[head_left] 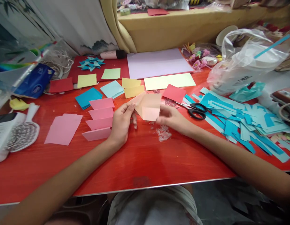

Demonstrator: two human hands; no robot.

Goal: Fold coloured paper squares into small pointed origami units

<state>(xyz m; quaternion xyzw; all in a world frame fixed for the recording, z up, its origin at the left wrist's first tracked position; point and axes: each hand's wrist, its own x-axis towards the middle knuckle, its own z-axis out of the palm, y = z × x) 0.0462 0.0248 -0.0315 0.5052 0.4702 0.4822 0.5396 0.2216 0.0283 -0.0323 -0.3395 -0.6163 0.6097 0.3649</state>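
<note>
A pale pink paper [149, 107], partly folded, is held just above the red table [145, 162]. My left hand [121, 123] pinches its left edge with thumb and fingers. My right hand [170, 118] grips its right side, fingers curled behind the sheet. Left of my left hand lie several folded pink strips [100, 118] in a column. A flat pink sheet [63, 128] lies farther left.
Black-handled scissors [195, 110] lie right of my right hand, beside a heap of blue paper strips [243, 123]. Coloured squares, a lilac sheet [157, 62] and a yellow sheet [169, 81] lie farther back. A plastic bag [245, 59] stands right; a hairbrush [22, 134] lies left.
</note>
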